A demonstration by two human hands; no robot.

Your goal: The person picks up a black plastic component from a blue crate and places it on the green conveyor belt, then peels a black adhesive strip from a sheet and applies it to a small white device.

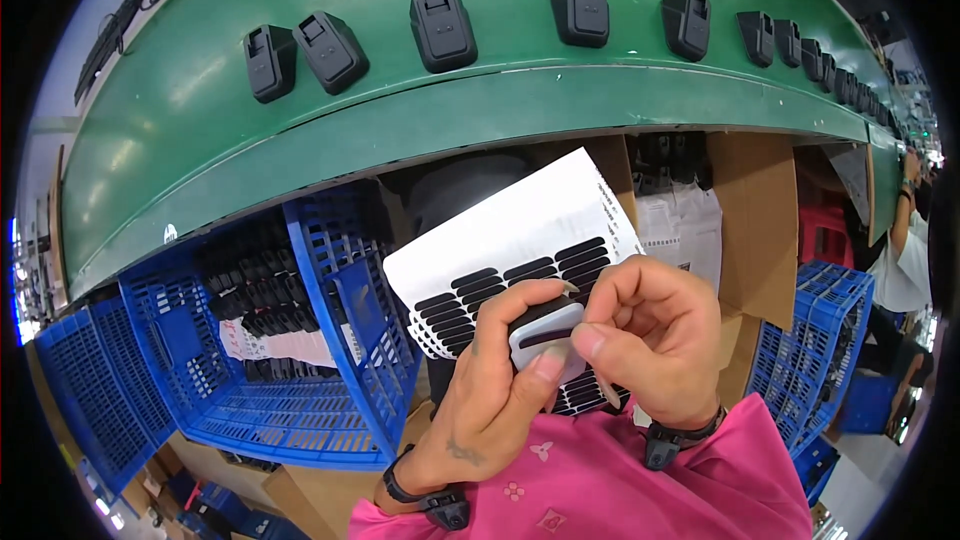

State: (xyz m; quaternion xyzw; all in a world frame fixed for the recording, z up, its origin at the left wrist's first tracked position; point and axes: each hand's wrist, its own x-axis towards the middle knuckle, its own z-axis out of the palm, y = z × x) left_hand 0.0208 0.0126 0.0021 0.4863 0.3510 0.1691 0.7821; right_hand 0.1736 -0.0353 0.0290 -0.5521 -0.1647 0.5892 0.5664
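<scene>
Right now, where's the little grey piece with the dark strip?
In the head view, the grey piece is below and right of centre, held in the left hand, beside the right hand.

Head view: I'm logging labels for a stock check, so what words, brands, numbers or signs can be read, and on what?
None reads clearly enough to quote.
White sheet with black strips: print along its edge, too small.
Paper in the cardboard box: faint print, too blurred.
Pinkish paper in the blue crate: marks, too blurred.
Green bench edge: small white mark, unclear.
Grey piece in the left hand: no text seen.
</scene>
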